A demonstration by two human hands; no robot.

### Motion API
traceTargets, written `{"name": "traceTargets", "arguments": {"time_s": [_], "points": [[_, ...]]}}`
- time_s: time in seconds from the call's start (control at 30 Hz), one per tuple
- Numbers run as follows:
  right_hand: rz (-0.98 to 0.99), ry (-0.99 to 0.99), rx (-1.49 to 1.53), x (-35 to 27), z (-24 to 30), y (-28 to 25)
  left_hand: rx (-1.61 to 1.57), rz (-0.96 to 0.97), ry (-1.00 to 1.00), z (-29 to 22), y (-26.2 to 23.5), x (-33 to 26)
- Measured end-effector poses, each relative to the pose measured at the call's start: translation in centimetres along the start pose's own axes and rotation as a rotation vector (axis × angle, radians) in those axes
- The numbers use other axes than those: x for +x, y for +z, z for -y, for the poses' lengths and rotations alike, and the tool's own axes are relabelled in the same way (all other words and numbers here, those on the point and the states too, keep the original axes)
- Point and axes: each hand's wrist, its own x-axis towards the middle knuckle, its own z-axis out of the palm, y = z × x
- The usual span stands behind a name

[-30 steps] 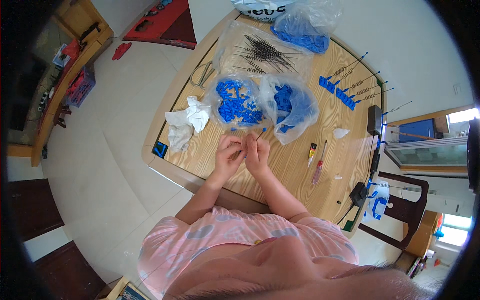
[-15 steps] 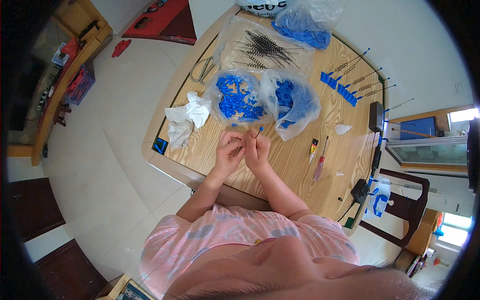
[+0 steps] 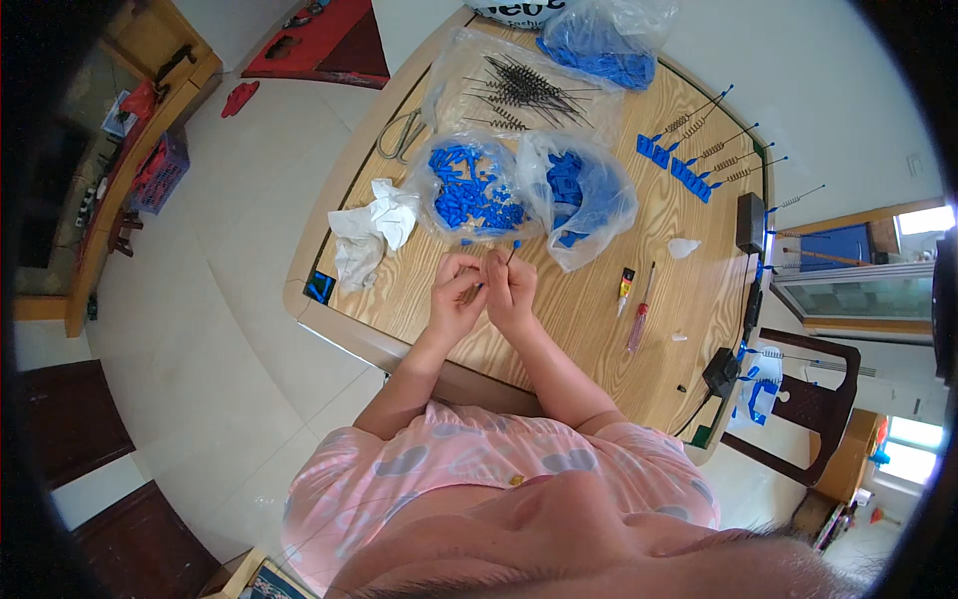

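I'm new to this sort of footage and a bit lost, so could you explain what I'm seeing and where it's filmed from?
There's no machine: these are a person's bare left hand and right hand. A wide fisheye camera on the person's head looks down, so straight edges bend. The right hand holds a thin, blue-tipped piece, partly hidden by the fingers; the left hand is close beside it, its hold unclear. On the wooden table are two clear bags of blue parts, dark coiled wires, crumpled tissues, a small tube and a screwdriver.
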Motion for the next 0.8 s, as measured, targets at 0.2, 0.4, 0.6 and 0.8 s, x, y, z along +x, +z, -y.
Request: {"name": "traceTargets", "arguments": {"time_s": [0.2, 0.4, 0.6, 0.8], "points": [[-0.001, -0.016, 0.019, 0.0, -0.03, 0.03, 0.003, 0.01, -0.001, 0.26, -0.04, -0.13], [0.0, -0.035, 0.003, 0.07, 0.06, 0.08, -0.01, -0.001, -0.03, 0.28, 0.07, -0.3], [-0.003, -0.01, 0.035, 0.01, -0.39, 0.11, -0.012, 0.002, -0.007, 0.22, 0.05, -0.13], [-0.001, -0.024, 0.032, 0.09, -0.35, 0.18, 0.007, -0.004, 0.017, 0.22, 0.08, 0.01]]}}
